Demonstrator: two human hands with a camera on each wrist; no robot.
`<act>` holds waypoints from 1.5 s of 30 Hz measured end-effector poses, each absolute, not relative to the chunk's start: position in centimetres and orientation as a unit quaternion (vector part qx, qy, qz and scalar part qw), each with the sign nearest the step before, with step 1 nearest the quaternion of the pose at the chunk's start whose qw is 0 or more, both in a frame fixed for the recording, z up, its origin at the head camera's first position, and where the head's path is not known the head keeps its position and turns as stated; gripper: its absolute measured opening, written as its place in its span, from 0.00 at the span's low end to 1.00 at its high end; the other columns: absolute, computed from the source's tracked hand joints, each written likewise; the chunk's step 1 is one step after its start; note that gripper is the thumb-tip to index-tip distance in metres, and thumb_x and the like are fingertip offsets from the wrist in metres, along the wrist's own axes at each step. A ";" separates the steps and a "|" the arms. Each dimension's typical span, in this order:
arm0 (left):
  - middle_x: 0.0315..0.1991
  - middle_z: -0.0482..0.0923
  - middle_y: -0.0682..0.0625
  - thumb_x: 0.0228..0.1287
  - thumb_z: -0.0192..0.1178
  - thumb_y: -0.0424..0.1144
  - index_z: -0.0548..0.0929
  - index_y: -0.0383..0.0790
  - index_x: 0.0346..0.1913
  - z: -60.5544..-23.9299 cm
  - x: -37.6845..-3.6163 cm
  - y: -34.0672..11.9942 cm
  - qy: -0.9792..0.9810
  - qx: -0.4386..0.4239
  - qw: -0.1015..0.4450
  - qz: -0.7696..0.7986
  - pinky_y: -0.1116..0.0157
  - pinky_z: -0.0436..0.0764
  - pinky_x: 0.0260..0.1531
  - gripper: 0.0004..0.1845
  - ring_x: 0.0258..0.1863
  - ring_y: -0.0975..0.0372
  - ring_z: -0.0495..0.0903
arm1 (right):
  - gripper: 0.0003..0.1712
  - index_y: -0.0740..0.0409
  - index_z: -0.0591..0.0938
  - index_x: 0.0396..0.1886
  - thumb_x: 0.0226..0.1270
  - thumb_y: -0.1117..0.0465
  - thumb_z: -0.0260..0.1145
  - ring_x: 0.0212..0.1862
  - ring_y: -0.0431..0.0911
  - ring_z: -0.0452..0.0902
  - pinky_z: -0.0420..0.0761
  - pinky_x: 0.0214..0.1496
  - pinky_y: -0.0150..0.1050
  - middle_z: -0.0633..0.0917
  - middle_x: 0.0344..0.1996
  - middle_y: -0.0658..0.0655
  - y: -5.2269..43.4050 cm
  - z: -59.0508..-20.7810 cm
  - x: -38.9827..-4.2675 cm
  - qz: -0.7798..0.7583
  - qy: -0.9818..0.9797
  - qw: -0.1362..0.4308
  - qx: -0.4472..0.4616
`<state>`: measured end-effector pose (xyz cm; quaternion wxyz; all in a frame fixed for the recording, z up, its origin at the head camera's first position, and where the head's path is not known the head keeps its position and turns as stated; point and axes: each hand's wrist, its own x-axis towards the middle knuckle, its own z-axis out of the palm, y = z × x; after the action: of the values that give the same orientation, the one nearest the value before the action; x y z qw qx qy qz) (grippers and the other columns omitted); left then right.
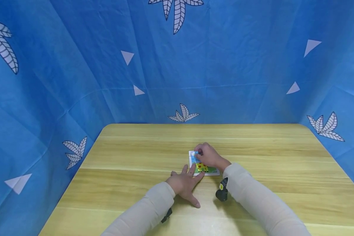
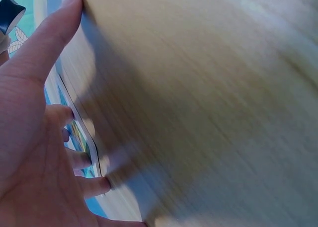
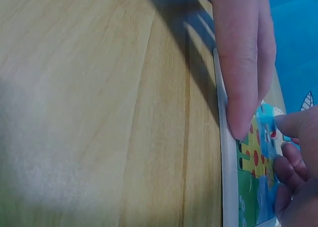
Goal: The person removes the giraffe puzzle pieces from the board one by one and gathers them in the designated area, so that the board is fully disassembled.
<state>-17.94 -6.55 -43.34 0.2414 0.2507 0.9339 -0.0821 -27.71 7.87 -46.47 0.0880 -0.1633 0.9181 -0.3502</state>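
A small jigsaw puzzle [image 1: 202, 167] with a yellow, red-spotted giraffe lies flat on the table in a white-bordered tray [image 3: 229, 192]. My left hand [image 1: 185, 184] is spread palm down at its near left side. Some of its fingertips touch the tray's near edge and the picture, while the thumb reaches out over the wood. Over the upper part of the picture, my right hand [image 1: 208, 156] has curled fingers and pinches a light blue puzzle piece [image 1: 196, 159] at the left. The hand hides much of that piece and the tray's upper right.
The wooden table [image 1: 129, 154] has pale boards and rounded far corners. Behind it and along the sides hangs a blue curtain [image 1: 230, 59] with white leaves and triangles. A black wrist camera [image 1: 222, 193] hangs below the right cuff.
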 end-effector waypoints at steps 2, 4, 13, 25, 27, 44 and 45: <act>0.75 0.39 0.48 0.35 0.59 0.76 0.44 0.66 0.72 -43.3 -17.9 -6.6 0.934 0.251 0.240 -0.083 0.38 0.65 0.53 0.58 0.72 0.49 0.46 | 0.11 0.58 0.78 0.45 0.63 0.62 0.61 0.40 0.45 0.71 0.75 0.47 0.42 0.77 0.39 0.56 7.9 -46.5 -27.7 -0.352 0.917 0.085 -0.166; 0.75 0.39 0.48 0.35 0.59 0.76 0.44 0.66 0.72 -43.3 -17.9 -6.6 0.935 0.250 0.239 -0.083 0.38 0.65 0.53 0.58 0.72 0.49 0.46 | 0.09 0.57 0.77 0.43 0.63 0.62 0.61 0.38 0.44 0.71 0.75 0.44 0.41 0.77 0.37 0.54 7.8 -46.5 -27.7 -0.354 0.916 0.085 -0.171; 0.75 0.39 0.48 0.35 0.60 0.76 0.44 0.66 0.72 -43.3 -17.8 -6.7 0.935 0.247 0.241 -0.078 0.38 0.65 0.53 0.58 0.72 0.49 0.46 | 0.06 0.56 0.74 0.41 0.65 0.62 0.59 0.29 0.43 0.68 0.70 0.34 0.35 0.75 0.30 0.53 7.9 -46.7 -27.5 -0.385 0.903 0.085 -0.171; 0.75 0.37 0.48 0.34 0.61 0.75 0.44 0.67 0.71 -43.4 -17.9 -6.8 0.937 0.244 0.243 -0.062 0.37 0.63 0.54 0.59 0.72 0.48 0.45 | 0.07 0.56 0.73 0.43 0.67 0.61 0.58 0.33 0.45 0.71 0.72 0.35 0.37 0.76 0.32 0.56 10.4 -46.7 -27.9 -0.405 0.901 0.057 -0.144; 0.75 0.37 0.48 0.34 0.61 0.75 0.44 0.67 0.71 -43.4 -17.9 -6.8 0.937 0.243 0.246 -0.055 0.37 0.63 0.54 0.59 0.72 0.48 0.45 | 0.08 0.56 0.74 0.43 0.66 0.61 0.58 0.33 0.45 0.71 0.72 0.34 0.37 0.76 0.32 0.55 11.2 -46.7 -28.0 -0.404 0.902 0.050 -0.143; 0.75 0.36 0.47 0.33 0.62 0.74 0.44 0.66 0.72 -43.2 -17.7 -6.8 0.937 0.247 0.245 -0.037 0.36 0.60 0.55 0.60 0.72 0.47 0.43 | 0.11 0.63 0.74 0.45 0.66 0.63 0.57 0.30 0.46 0.70 0.70 0.32 0.38 0.78 0.31 0.59 17.7 -46.4 -27.4 -0.372 0.920 0.031 -0.119; 0.75 0.36 0.47 0.33 0.62 0.74 0.44 0.66 0.72 -43.2 -17.7 -6.8 0.937 0.246 0.246 -0.037 0.36 0.60 0.56 0.60 0.72 0.47 0.43 | 0.11 0.63 0.75 0.45 0.66 0.63 0.57 0.31 0.46 0.70 0.70 0.32 0.38 0.78 0.32 0.58 18.0 -46.5 -27.5 -0.366 0.922 0.032 -0.119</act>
<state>-17.72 -6.85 -43.21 0.2464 0.2459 0.9367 -0.0368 -27.47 17.98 -46.45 0.0325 -0.1188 0.9222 -0.3665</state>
